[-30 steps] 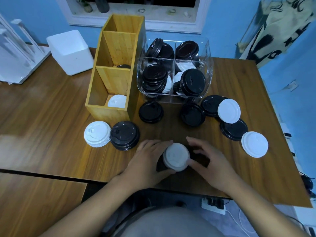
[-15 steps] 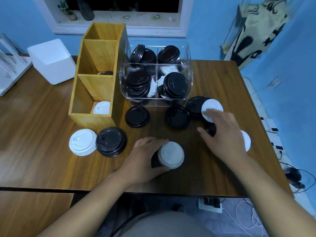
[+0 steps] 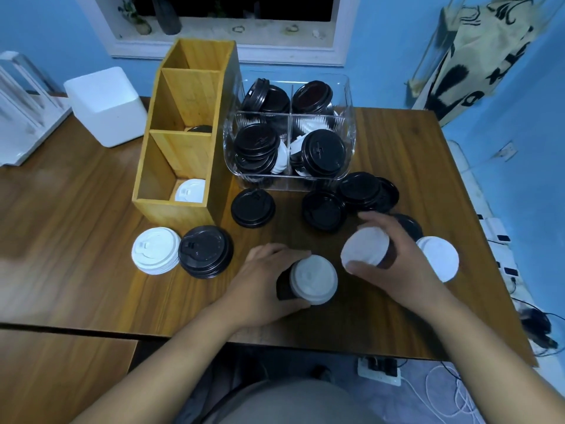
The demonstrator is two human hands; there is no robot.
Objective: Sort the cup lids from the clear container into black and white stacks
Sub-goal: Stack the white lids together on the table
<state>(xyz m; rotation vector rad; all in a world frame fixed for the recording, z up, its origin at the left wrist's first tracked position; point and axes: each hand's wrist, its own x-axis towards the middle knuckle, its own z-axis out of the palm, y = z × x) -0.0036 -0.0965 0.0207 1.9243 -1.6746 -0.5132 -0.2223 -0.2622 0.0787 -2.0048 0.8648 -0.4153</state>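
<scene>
Closest to me, my left hand (image 3: 266, 280) is curled round a small pile (image 3: 312, 280) on the table (image 3: 91, 209). The pile has a white lid on top and something dark under it. My right hand (image 3: 406, 255) is just beside it, with thumb and fingers bent round a white lid (image 3: 365, 250). A dark bit peeks out under that lid too. I think a black one is stuck to it, but I cannot be sure. Neither hand is loose.

I think my job now is to put this white lid with the other whites. To do it well, I should pull off any black one first. Then I should line up the rims so the stack does not tip.

Another white lid (image 3: 440, 258) lies just past my right hand. Over to the left sit the white stack (image 3: 156, 250) and the black stack (image 3: 205, 251), side by side. Farther back are loose black lids (image 3: 253, 208), the wooden box (image 3: 189, 96), and the clear container (image 3: 351, 130), with many lids left inside.
</scene>
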